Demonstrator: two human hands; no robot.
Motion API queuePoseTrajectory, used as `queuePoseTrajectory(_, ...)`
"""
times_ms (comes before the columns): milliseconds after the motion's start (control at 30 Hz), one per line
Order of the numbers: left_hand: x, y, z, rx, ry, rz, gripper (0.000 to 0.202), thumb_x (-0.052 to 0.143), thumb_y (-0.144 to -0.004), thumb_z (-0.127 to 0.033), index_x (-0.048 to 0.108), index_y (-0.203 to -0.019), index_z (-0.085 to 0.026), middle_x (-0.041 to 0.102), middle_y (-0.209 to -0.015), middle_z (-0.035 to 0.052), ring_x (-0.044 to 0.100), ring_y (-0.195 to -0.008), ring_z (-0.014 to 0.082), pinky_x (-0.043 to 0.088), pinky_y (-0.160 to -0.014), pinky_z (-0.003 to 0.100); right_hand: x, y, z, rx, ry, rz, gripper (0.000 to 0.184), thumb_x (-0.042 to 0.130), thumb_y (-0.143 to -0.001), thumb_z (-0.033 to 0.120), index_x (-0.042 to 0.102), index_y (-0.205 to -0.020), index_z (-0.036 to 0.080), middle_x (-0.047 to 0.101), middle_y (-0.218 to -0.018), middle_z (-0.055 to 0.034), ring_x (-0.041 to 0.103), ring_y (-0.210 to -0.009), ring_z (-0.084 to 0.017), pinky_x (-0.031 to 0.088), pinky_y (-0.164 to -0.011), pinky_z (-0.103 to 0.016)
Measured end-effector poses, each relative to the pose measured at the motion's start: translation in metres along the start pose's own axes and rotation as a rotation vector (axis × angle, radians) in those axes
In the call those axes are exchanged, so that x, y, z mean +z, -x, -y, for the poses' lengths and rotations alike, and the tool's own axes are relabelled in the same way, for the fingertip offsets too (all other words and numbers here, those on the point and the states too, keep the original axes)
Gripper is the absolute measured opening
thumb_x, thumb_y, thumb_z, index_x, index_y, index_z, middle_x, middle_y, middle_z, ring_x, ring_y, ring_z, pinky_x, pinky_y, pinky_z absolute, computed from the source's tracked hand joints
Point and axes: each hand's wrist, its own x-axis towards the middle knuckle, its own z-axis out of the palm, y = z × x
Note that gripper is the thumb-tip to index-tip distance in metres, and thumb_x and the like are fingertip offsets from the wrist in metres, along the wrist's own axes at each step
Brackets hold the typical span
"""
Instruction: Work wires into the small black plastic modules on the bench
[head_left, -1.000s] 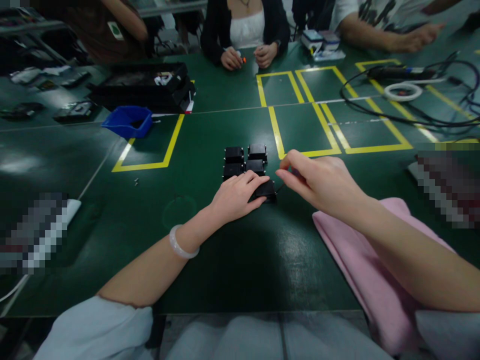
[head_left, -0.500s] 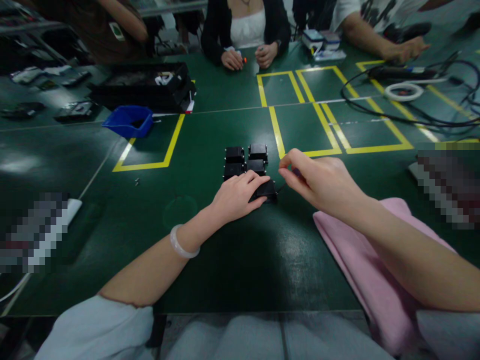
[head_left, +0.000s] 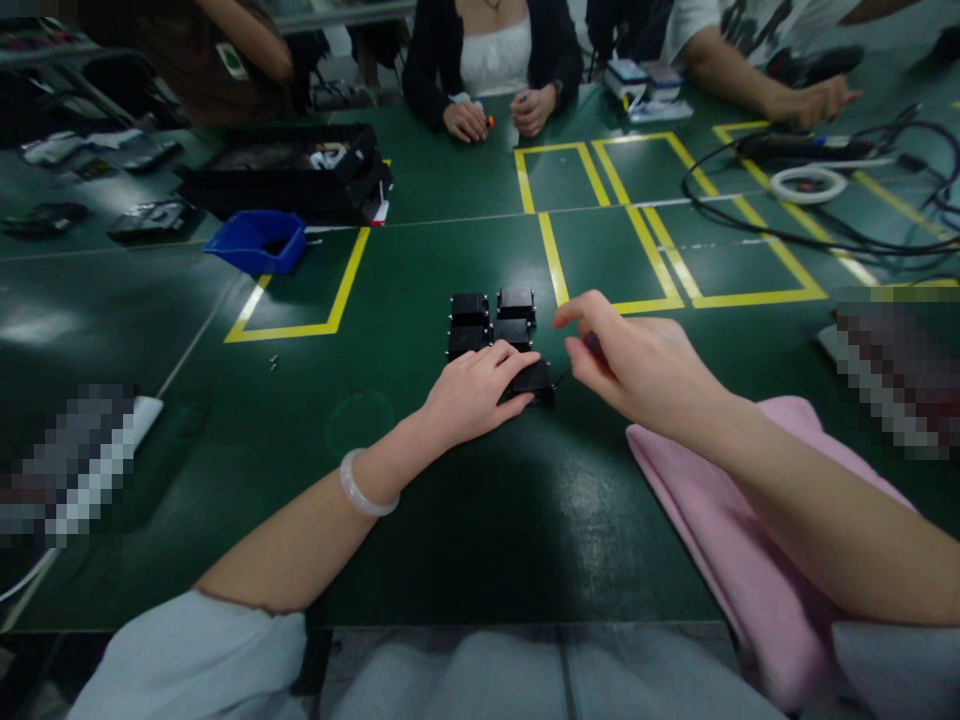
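Note:
My left hand (head_left: 476,390) is closed over a small black box-shaped part (head_left: 534,378), its thumb along the near side and its fingers on top. Beyond it, several similar black parts (head_left: 469,308) stand in two columns, with small screws jutting from their sides. To the right, my right hand (head_left: 626,350) is curled around what looks like a screwdriver (head_left: 562,377), mostly hidden in the palm. Its thin dark shaft points at the right side of the held part. The index finger and thumb are apart at their tips.
A pink cloth (head_left: 750,520) lies under my right forearm. Small loose screws (head_left: 274,362) and a blue bin (head_left: 259,243) are to the left, before black trays (head_left: 300,180). Black cables (head_left: 810,235) coil at the right. Several people sit opposite, one with hands (head_left: 465,120) on the table.
My right index finger has lifted and straightened away from the thumb. My left hand and the black parts have stayed in place.

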Motion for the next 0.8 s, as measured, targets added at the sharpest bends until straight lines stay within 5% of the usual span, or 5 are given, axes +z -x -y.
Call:
queuePoseTrajectory(233,-0.0002,0.0003,-0.0001,0.000,0.002,-0.002,0.045,0.053,-0.092,-0.040,0.045,-0.131,-0.021,0.056,-0.117,0.0068,0.060,-0.091,0.0210,0.047,-0.078,0.032,0.0024,0.0017,-0.0033,-0.045,0.050,-0.018,0.030,0.036,-0.096,0.040,0.056,-0.099,0.019,0.058,-0.061,0.0017,0.053,-0.052,-0.013,0.026,-0.051,-0.024)
queuePoseTrajectory(433,0.0003,0.0004,-0.0001,-0.002,0.003,0.007,0.046,0.053,-0.092,-0.040,0.044,-0.133,-0.023,0.056,-0.119,0.0063,0.060,-0.093,0.0210,0.047,-0.080,0.033,0.0011,0.0009,-0.0022,-0.022,0.011,-0.036,0.025,0.037,-0.093,0.028,0.053,-0.109,0.016,0.062,-0.067,0.0007,0.053,-0.053,-0.013,0.028,-0.052,-0.024)
queuePoseTrajectory(633,0.0004,0.0004,0.0007,0.003,0.004,-0.003,0.045,0.054,-0.091,-0.040,0.045,-0.131,-0.021,0.056,-0.117,0.0066,0.060,-0.091,0.0211,0.047,-0.078,0.033,0.0015,0.0010,-0.0031,-0.028,0.040,-0.011,0.032,0.034,-0.097,0.041,0.057,-0.100,0.018,0.059,-0.061,0.0013,0.052,-0.052,-0.013,0.027,-0.051,-0.024)
queuePoseTrajectory(800,0.0005,0.0003,0.0009,0.007,-0.007,0.004,0.045,0.053,-0.092,-0.041,0.044,-0.133,-0.023,0.056,-0.119,0.0059,0.060,-0.091,0.0209,0.047,-0.078,0.033,0.0019,0.0004,-0.0017,-0.011,0.027,-0.034,0.027,0.035,-0.094,0.028,0.053,-0.111,0.017,0.062,-0.069,0.0006,0.053,-0.053,-0.013,0.027,-0.051,-0.025)
